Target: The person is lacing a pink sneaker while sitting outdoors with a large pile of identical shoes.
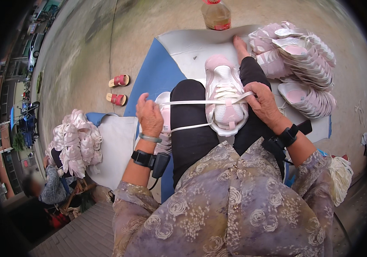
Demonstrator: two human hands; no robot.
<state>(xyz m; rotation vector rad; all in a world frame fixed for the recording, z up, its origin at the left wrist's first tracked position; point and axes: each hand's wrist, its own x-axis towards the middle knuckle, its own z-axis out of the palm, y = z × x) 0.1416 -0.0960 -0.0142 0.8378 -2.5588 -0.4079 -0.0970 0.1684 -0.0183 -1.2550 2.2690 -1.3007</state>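
A pink-and-white shoe upper (223, 70) lies across my lap, its toe end toward my body and white lacing across its middle. My left hand (149, 116) is closed on a white shoelace (185, 102), drawn taut sideways from the upper over my left thigh. A second lace strand (191, 127) runs lower, between the upper and the left side. At the upper's right edge, the fingers of my right hand (263, 103) pinch the lace. Partly hidden beside my left thigh are more pink-and-white uppers (165, 112).
Stacked uppers (305, 60) lie at the far right, on a white-and-blue sheet (157, 64). A bottle (216, 16) stands beyond it. Red sandals (117, 99) sit on the ground. At left are another upper pile (78, 143) and a person (55, 186). White laces (340, 180) hang at right.
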